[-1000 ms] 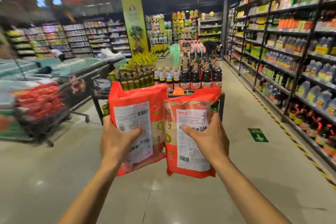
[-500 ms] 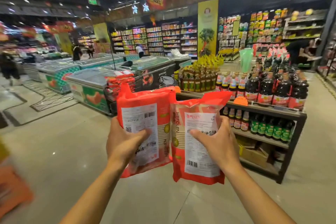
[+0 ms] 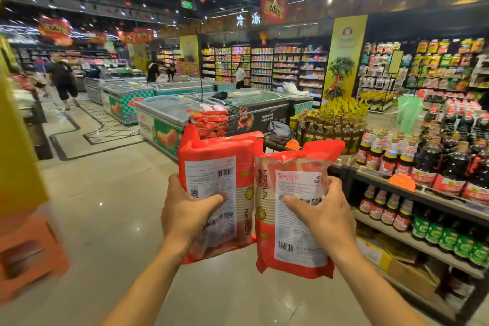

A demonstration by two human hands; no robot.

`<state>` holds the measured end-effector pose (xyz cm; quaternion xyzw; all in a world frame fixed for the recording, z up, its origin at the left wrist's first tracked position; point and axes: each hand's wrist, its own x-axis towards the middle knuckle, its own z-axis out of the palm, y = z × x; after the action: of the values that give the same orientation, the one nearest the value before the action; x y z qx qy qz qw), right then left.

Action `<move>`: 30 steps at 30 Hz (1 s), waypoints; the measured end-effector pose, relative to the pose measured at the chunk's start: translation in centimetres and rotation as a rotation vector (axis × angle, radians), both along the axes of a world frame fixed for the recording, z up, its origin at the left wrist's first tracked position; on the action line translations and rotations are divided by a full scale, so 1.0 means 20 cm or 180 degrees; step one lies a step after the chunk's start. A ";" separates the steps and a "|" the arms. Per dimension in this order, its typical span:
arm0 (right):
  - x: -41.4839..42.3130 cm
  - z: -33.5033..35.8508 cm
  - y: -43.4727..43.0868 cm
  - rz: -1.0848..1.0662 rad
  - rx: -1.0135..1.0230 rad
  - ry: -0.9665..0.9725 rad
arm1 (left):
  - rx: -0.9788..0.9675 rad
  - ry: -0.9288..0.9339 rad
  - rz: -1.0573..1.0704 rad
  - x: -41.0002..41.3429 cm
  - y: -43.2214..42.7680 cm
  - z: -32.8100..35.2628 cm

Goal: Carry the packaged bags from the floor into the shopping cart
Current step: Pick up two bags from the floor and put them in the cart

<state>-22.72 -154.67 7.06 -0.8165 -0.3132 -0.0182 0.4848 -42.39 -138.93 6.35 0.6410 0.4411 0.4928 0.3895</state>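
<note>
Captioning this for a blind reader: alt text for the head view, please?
The left hand grips the left bag and the right hand the right bag, both red, held up side by side in a supermarket. Behind them a cart holds red bags, with freezers on the left and a bottle shelf on the right.

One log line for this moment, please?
left hand: grips left bag | right hand: grips right bag | shopping cart: ahead, loaded

I count two packaged bags (image 3: 219,161), one gripped in the left hand (image 3: 190,216) and one in the right hand (image 3: 321,217). Ahead I make out one shopping cart (image 3: 232,118), its red packs (image 3: 211,116) too heaped to count. Four people (image 3: 62,79) stand in the far aisles.
</note>
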 end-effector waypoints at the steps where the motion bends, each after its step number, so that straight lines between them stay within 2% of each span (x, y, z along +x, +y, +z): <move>1: 0.00 0.00 0.06 0.0014 0.0000 -0.0023 | 0.0011 0.0008 0.0000 0.00 0.06 -0.01; 18: 0.05 0.00 0.94 0.0385 -0.0013 0.0011 | 0.0064 0.0030 0.0289 -0.01 0.84 -0.03; 30: 0.38 -0.03 1.71 0.0723 0.0168 0.0197 | 0.0144 0.0245 0.0641 0.25 1.51 0.01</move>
<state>-15.20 -120.45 6.54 -0.7628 -0.3880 0.0538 0.5145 -37.40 -108.65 6.56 0.6205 0.5067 0.5143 0.3061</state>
